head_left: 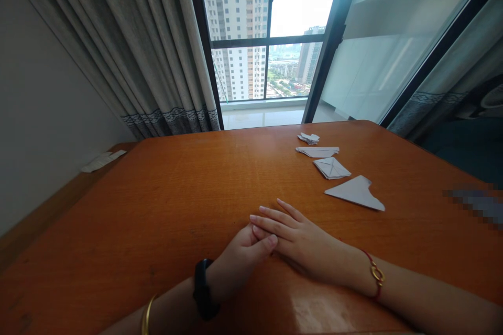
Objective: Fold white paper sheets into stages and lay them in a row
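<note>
My left hand (242, 259), with a black band at the wrist, is closed on the fingers of my right hand, its thumb lying over them. My right hand (301, 238) rests palm down near the table's front, its fingers stretched out to the left and holding nothing. Beyond it lies a white folded paper with a notched edge (357, 192). Farther back are a square folded paper (332, 168), a long narrow folded paper (317, 152) and a small crumpled-looking folded paper (308, 138). Neither hand touches the papers.
The orange-brown wooden table (157, 193) reaches toward a window (269, 41). Grey curtains (157, 52) hang at the left. A pale paper (102, 161) lies at the far left edge, and a blurred patch (477, 204) shows at the right edge.
</note>
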Demonstrator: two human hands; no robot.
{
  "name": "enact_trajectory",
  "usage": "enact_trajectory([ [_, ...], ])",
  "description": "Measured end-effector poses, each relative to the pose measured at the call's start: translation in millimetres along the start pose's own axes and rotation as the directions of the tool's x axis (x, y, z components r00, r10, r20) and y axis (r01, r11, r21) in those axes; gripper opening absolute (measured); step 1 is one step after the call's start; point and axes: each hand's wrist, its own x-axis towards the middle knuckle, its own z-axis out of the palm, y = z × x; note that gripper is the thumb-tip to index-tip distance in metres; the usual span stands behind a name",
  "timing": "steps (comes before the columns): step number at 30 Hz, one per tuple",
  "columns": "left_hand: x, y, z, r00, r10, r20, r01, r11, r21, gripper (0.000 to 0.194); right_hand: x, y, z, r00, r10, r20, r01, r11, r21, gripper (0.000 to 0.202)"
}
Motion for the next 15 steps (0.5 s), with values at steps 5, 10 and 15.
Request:
enact_trajectory([
  [5, -0.4, 2.8, 2.1, 1.0, 0.002, 0.001, -0.002, 1.0, 0.007, 0.035, 0.6, -0.4, -1.3, 1.0, 0.0, 0.008, 0.0, 1.0, 0.007, 0.04],
  [10, -0.8, 1.7, 0.2, 1.0, 0.002, 0.003, -0.002, 1.0, 0.01, 0.035, 0.4, -0.3, -0.6, 1.0, 0.0, 0.003, 0.0, 1.0, 0.007, 0.04],
  [15, -0.3, -2.7, -2.4, 1.0, -0.016, -0.018, 0.016, 1.0, -0.008, 0.036, 0.0, 0.4, 0.3, 1.0, -0.003, 0.003, 0.003, 1.0, 0.006, 0.04],
])
